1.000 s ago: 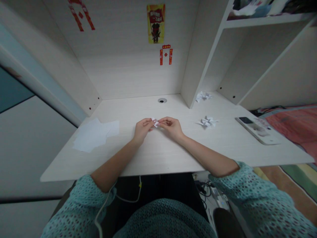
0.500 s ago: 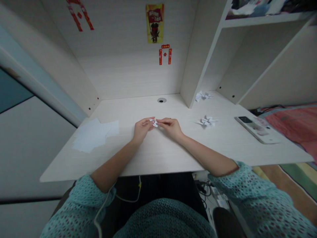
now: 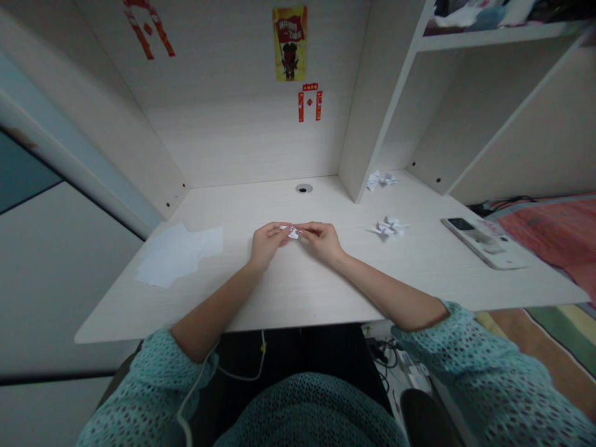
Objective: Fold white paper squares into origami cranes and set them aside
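Between my fingertips, just above the middle of the desk, is a small piece of folded white paper (image 3: 293,234). My left hand (image 3: 267,242) pinches it from the left, the thumb on the near side. From the right, my right hand (image 3: 322,238) grips it with thumb and forefinger, and the two sets of fingertips nearly meet. The fingers cover much of the paper, so its exact shape is hidden. Folded paper pieces (image 3: 389,228) with pointed ends lie in a cluster to the right. Flat white paper sheets (image 3: 170,254) overlap at the left.
More folded paper (image 3: 382,180) sits behind, beside the upright divider (image 3: 372,124). A white phone (image 3: 484,244) lies at the right of the desk (image 3: 298,292). A round cable hole (image 3: 304,189) is near the back panel. A white cable (image 3: 242,377) hangs below the front edge.
My fingertips have drawn closer together over the folded paper, and less of its upper part shows. Both arms stay nearly in place; the other things have not moved.
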`<act>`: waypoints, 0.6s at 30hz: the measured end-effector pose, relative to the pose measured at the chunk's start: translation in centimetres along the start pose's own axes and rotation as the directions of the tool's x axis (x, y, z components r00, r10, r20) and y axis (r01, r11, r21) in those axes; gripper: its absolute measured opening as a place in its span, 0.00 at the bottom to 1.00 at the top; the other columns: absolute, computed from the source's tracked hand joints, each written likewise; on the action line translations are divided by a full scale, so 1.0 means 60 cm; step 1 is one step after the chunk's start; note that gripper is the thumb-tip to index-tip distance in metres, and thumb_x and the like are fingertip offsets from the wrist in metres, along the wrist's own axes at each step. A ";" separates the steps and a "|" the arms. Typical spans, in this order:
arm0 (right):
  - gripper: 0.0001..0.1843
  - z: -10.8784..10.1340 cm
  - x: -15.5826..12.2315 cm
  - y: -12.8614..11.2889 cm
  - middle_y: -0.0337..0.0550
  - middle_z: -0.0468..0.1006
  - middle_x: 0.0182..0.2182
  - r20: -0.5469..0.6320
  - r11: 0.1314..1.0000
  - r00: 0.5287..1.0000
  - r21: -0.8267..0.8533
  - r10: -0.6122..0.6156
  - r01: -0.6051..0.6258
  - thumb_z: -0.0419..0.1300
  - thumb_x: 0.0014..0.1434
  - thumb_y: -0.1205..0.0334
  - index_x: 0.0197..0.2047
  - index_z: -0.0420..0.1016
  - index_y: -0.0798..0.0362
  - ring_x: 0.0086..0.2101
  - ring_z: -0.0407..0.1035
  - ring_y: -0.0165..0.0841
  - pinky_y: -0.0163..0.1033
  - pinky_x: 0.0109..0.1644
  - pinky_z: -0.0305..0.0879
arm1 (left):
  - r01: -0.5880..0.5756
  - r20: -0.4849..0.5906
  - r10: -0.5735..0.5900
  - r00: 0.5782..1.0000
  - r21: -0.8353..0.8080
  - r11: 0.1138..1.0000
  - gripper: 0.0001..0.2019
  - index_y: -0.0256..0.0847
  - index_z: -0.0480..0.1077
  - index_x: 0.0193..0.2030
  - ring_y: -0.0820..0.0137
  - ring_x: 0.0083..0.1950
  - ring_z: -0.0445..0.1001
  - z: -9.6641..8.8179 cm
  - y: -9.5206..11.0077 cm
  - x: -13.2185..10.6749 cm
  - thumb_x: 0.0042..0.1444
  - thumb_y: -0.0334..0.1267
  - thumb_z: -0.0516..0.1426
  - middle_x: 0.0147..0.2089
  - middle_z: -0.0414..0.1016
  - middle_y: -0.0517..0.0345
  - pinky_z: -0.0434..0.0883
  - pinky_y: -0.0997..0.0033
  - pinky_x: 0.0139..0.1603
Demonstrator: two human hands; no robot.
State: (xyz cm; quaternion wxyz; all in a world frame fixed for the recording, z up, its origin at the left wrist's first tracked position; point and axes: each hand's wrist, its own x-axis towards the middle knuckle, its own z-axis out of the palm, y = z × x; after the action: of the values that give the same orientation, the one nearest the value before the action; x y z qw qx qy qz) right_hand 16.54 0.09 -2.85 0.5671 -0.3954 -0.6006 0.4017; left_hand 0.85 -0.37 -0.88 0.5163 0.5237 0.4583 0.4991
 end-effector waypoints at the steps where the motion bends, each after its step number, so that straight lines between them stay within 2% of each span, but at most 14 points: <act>1: 0.12 0.001 0.000 0.000 0.45 0.81 0.35 -0.001 1.000 1.000 0.016 0.010 -0.010 0.63 0.48 0.56 0.34 0.80 0.52 0.36 0.73 0.36 0.40 0.44 0.67 | 0.000 -0.004 0.000 1.000 -0.002 1.000 0.19 0.38 0.74 0.37 0.70 0.34 0.75 0.001 0.002 -0.001 0.41 0.49 0.64 0.32 0.77 0.53 0.70 0.71 0.38; 6: 0.17 0.005 -0.001 0.001 0.45 0.80 0.35 0.017 0.987 0.994 0.116 0.107 -0.108 0.65 0.44 0.54 0.38 0.79 0.53 0.34 0.73 0.34 0.39 0.42 0.67 | -0.004 -0.037 0.003 0.999 -0.019 1.000 0.21 0.38 0.74 0.37 0.69 0.35 0.75 0.001 0.004 -0.001 0.38 0.50 0.65 0.34 0.77 0.52 0.70 0.71 0.38; 14: 0.16 0.007 0.000 0.002 0.44 0.81 0.29 0.049 0.927 0.960 0.252 0.275 -0.278 0.70 0.35 0.57 0.30 0.80 0.55 0.29 0.72 0.31 0.39 0.39 0.67 | 0.043 -0.050 -0.044 0.998 -0.040 0.998 0.20 0.39 0.76 0.37 0.69 0.37 0.74 0.000 0.003 0.002 0.39 0.48 0.65 0.36 0.78 0.52 0.69 0.71 0.39; 18: 0.16 0.005 0.001 0.002 0.44 0.81 0.29 0.057 0.925 0.956 0.241 0.287 -0.293 0.70 0.35 0.57 0.30 0.80 0.55 0.29 0.72 0.31 0.38 0.38 0.66 | 0.084 -0.063 -0.089 0.994 -0.074 0.994 0.20 0.38 0.76 0.37 0.68 0.40 0.73 -0.001 0.009 0.000 0.38 0.48 0.65 0.41 0.77 0.50 0.69 0.72 0.38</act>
State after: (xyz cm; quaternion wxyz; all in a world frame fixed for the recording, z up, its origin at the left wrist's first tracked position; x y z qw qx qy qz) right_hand 16.26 0.19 -2.91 0.5398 -0.4021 -0.4869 0.5566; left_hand 0.77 -0.38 -0.37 0.5405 0.4679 0.4793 0.5092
